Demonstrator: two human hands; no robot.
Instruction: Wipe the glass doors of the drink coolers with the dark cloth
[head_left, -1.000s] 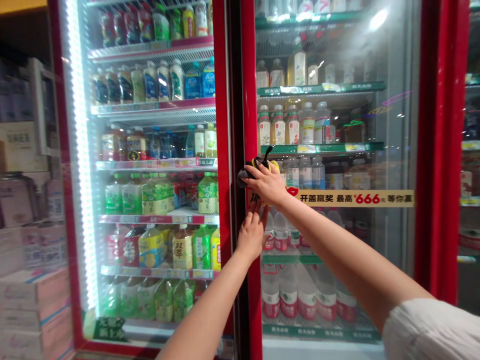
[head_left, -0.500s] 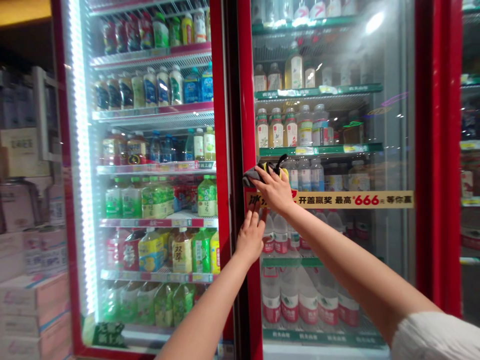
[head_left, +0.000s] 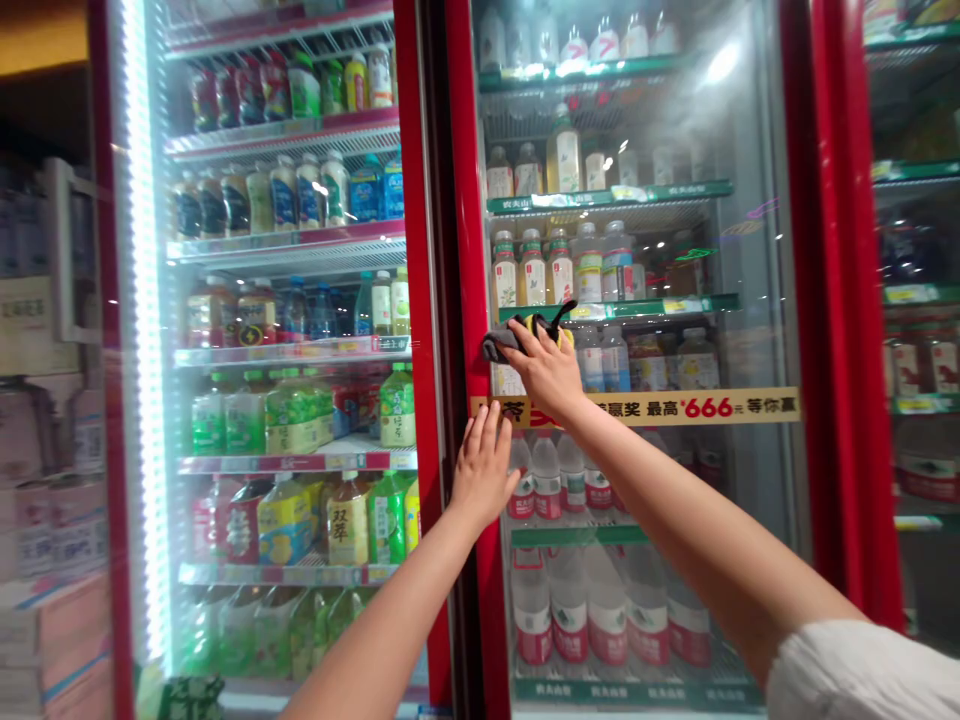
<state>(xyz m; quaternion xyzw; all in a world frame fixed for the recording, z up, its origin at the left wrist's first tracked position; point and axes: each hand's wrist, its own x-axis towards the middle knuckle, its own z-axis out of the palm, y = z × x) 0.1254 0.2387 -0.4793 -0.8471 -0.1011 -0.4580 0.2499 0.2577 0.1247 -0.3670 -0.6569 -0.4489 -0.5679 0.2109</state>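
My right hand [head_left: 549,365] presses a grey, yellow and black cloth [head_left: 504,340] against the glass door [head_left: 750,300] of the right-hand drinks fridge. The cloth is bunched under the fingers, with a black loop sticking up from it. Most of the cloth is hidden by the hand. Below and to the left, my left hand [head_left: 484,465] rests with fingers stretched out on the red door frame [head_left: 469,200] and the edge of the glass. Its fingertips touch the yellow printed strip [head_left: 720,408] across the door.
Behind the glass, shelves hold bottles, among them water bottles [head_left: 570,610] with red labels. To the left stands a lit fridge [head_left: 154,400] full of drinks. Stacked boxes [head_left: 56,640] are at the far left, and another red-framed fridge [head_left: 840,300] is at the right.
The view has shifted a little to the right and up. My right hand and the cloth have moved slightly up and right on the glass. My left hand stays about in place.
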